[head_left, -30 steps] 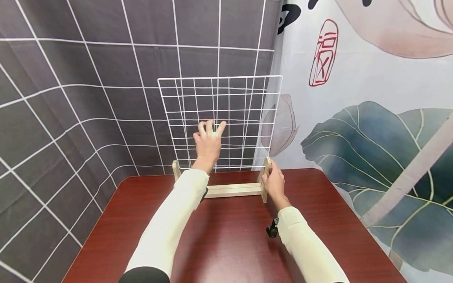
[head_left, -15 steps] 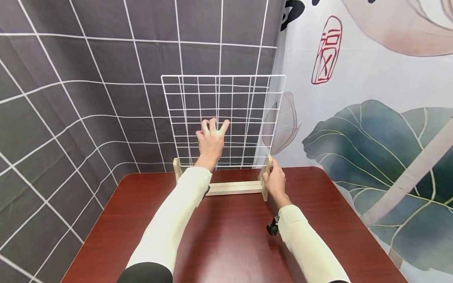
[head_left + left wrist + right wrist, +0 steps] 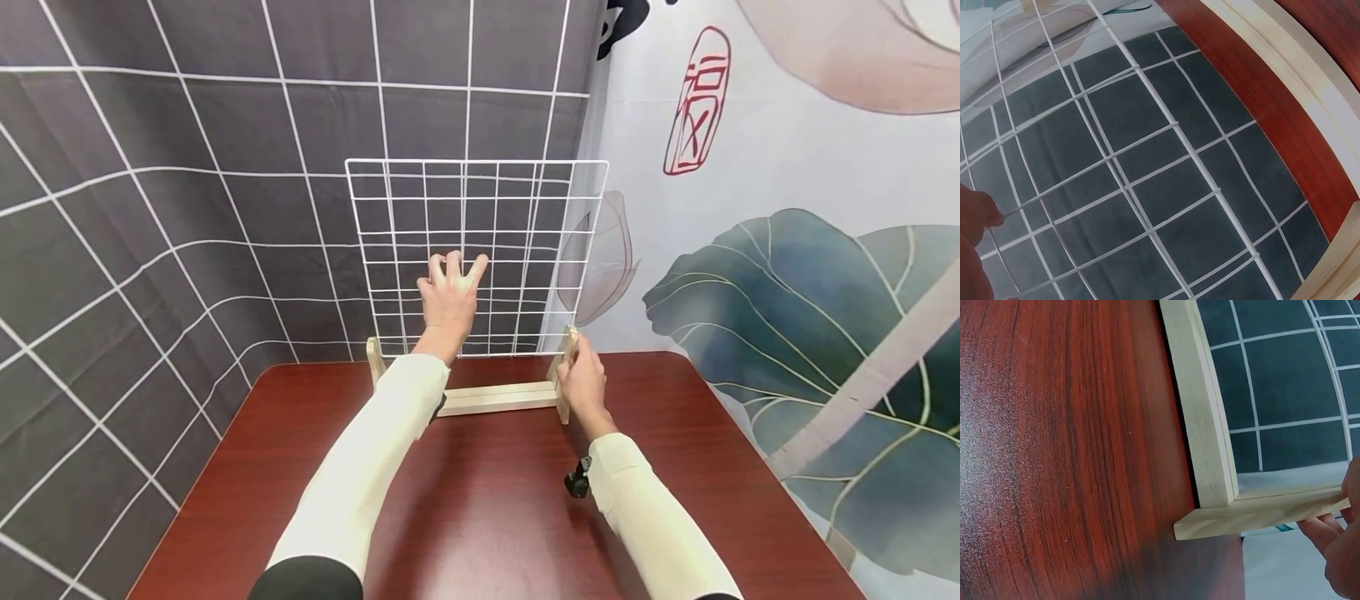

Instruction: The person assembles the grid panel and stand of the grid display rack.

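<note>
A white wire grid panel [image 3: 480, 160] stands upright behind a pale wooden stand [image 3: 498, 400] at the far side of the table. My left hand [image 3: 447, 304] grips the grid near its lower middle, fingers spread and bent at the wires. In the left wrist view, a thumb and finger [image 3: 975, 215] show at a thin wire, and the thicker bottom bar [image 3: 1195, 156] runs near the wooden base. My right hand [image 3: 583, 383] pinches the stand's right end piece [image 3: 1254, 514] near its upper end. My left forearm hides part of the stand's crossbar.
The stand rests on a reddish-brown table [image 3: 495, 500] near its back edge. A dark cloth with white grid lines [image 3: 225, 208] hangs behind and to the left. At the right hangs a white cloth [image 3: 622, 125] printed with lotus leaves. Black wrist cameras sit at both cuffs.
The grid's upper part has shifted slightly right with my left hand, and its top bar is now more level. My right hand stays on the end piece. The head view has shifted a little.
</note>
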`<move>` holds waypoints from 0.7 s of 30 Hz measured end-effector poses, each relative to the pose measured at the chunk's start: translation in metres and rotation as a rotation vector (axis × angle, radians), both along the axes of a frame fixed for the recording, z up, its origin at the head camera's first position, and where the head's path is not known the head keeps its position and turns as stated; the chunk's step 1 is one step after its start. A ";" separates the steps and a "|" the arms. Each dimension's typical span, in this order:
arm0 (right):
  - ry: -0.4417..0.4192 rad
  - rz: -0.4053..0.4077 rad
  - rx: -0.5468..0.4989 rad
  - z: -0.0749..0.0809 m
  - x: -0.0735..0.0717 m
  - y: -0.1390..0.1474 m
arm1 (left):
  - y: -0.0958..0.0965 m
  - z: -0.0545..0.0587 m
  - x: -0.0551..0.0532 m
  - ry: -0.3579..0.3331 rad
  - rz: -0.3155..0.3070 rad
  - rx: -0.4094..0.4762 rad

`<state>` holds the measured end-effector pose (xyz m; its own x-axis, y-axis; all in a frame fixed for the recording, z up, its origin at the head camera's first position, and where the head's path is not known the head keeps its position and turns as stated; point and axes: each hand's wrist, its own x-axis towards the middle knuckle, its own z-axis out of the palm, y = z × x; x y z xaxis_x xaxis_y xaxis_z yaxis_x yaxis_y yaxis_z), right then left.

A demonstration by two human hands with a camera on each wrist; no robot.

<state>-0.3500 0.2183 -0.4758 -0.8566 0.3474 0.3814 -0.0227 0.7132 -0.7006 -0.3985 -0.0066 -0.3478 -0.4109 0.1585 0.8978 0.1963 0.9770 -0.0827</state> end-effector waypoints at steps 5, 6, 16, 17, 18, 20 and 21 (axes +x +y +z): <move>0.010 -0.039 0.001 -0.001 -0.001 -0.006 | 0.000 0.000 -0.003 -0.016 -0.003 -0.007; 0.013 -0.051 0.002 -0.001 -0.002 -0.008 | 0.000 0.001 -0.004 -0.024 -0.003 -0.007; 0.042 -0.106 -0.002 0.001 -0.003 -0.012 | 0.000 0.038 -0.002 0.075 0.009 0.022; 0.042 -0.109 -0.004 0.001 -0.003 -0.012 | 0.000 0.040 0.000 0.076 0.015 0.016; 0.038 -0.110 -0.008 0.001 -0.003 -0.011 | -0.001 0.041 0.002 0.066 0.018 0.009; 0.025 -0.100 -0.012 0.000 -0.002 -0.013 | -0.004 0.037 0.005 0.061 0.031 0.004; 0.018 -0.090 -0.015 -0.001 -0.001 -0.014 | -0.005 0.034 0.006 0.054 0.038 0.002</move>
<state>-0.3513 0.2039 -0.4771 -0.8147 0.4289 0.3903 0.0288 0.7021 -0.7115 -0.3924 -0.0121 -0.3135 -0.3676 0.1413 0.9192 0.1539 0.9840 -0.0897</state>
